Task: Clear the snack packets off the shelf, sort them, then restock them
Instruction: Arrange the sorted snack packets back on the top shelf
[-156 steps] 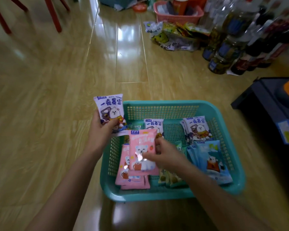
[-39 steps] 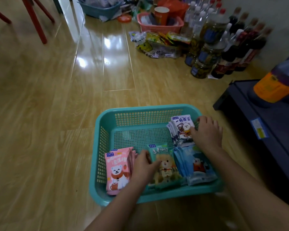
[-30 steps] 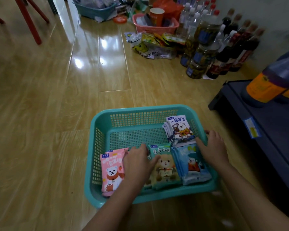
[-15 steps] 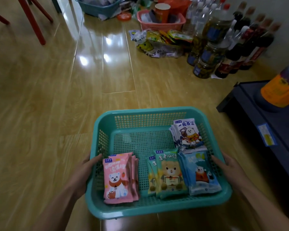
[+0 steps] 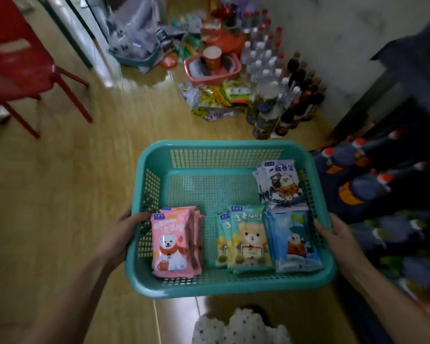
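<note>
Between the hands: teal basket (image 5: 231, 150), held by its two side rims.
Left hand (image 5: 121, 235): grasps the left rim, thumb hooked inside; fingers hidden behind the wall.
Right hand (image 5: 338, 235): grasps the right rim, thumb on top; fingers out of sight beneath.
Pink packets (image 5: 170, 242): stacked just beside the left thumb.
Green packets (image 5: 248, 239): midway between the hands.
Blue packets (image 5: 293, 240): just beside the right thumb, lower edge against the near wall.
White packets (image 5: 282, 183): beyond the right hand, in the far corner.
Bottles (image 5: 368, 187): past the right hand, blurred and dim; labels unreadable.
</note>
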A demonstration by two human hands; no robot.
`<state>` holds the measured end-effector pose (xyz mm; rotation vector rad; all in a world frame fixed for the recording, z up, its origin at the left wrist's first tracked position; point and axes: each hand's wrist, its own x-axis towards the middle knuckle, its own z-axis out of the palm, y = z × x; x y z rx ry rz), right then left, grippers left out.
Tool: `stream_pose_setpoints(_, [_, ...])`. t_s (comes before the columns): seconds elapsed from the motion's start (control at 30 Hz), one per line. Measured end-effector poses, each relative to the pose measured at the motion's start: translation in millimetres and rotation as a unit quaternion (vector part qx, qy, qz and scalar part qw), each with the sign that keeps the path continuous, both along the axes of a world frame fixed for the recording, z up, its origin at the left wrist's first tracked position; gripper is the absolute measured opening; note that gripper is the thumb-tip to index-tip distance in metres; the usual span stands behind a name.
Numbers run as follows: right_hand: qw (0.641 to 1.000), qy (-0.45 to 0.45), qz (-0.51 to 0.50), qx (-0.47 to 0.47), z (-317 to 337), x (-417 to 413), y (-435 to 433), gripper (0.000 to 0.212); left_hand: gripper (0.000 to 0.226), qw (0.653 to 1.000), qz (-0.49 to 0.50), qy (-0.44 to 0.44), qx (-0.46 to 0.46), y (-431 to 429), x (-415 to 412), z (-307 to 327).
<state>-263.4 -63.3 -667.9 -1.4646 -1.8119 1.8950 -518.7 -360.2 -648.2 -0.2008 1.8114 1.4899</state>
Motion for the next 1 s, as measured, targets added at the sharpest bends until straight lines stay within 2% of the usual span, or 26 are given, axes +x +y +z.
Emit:
stream_pose_setpoints(0.03, [1.000, 0.002, -0.012, -0.003, 32, 5, -3, 0.047, 0.027, 1.000, -0.007, 0.000, 0.003, 2, 3, 33])
stream_pose_setpoints(0.1, [1.000, 0.005, -0.031, 0.002, 86, 24, -2, 0.073, 0.029, 1.000, -0.024, -0.002, 0.008, 5, 8, 92])
stream_pose_setpoints(0.13, [0.999, 0.008, -0.036, 0.010, 109, 36, -4, 0.078, 0.029, 0.999, -0.034, -0.005, 0.012, 7, 12, 118])
stream_pose_setpoints(0.17, [0.999, 0.012, -0.042, 0.017, 130, 48, -7, 0.071, 0.029, 0.999, -0.044, -0.008, 0.015, 8, 17, 141])
stream_pose_setpoints(0.23, [0.998, 0.007, -0.060, 0.023, 174, 66, -16, 0.031, 0.029, 0.998, -0.058, -0.019, 0.023, 10, 25, 179])
stream_pose_setpoints(0.27, [0.997, -0.003, -0.071, 0.037, 187, 78, -21, 0.020, 0.028, 0.997, -0.068, -0.026, 0.026, 11, 30, 195])
stream_pose_setpoints(0.4, [0.988, -0.034, -0.126, 0.081, 226, 130, -58, 0.016, 0.026, 0.989, -0.138, -0.043, 0.039, 15, 52, 237])
stream_pose_setpoints(0.6, [0.955, -0.032, -0.283, 0.077, 255, 213, -155, 0.021, 0.026, 0.958, -0.282, -0.050, 0.030, 24, 82, 264])
stream_pose_setpoints(0.73, [0.917, -0.040, -0.392, 0.060, 268, 266, -229, 0.023, 0.022, 0.920, -0.386, -0.060, 0.018, 38, 121, 278])
stream_pose_setpoints(0.83, [0.870, -0.050, -0.489, 0.041, 282, 310, -292, 0.028, 0.019, 0.885, -0.462, -0.054, 0.001, 53, 168, 290])
stream_pose_setpoints(0.9, [0.836, -0.043, -0.546, 0.027, 290, 337, -336, 0.030, 0.021, 0.851, -0.522, -0.061, -0.003, 63, 206, 298])
stream_pose_setpoints(1.0, [0.774, -0.040, -0.632, 0.019, 305, 374, -399, 0.021, 0.027, 0.794, -0.605, -0.059, 0.012, 72, 272, 306])
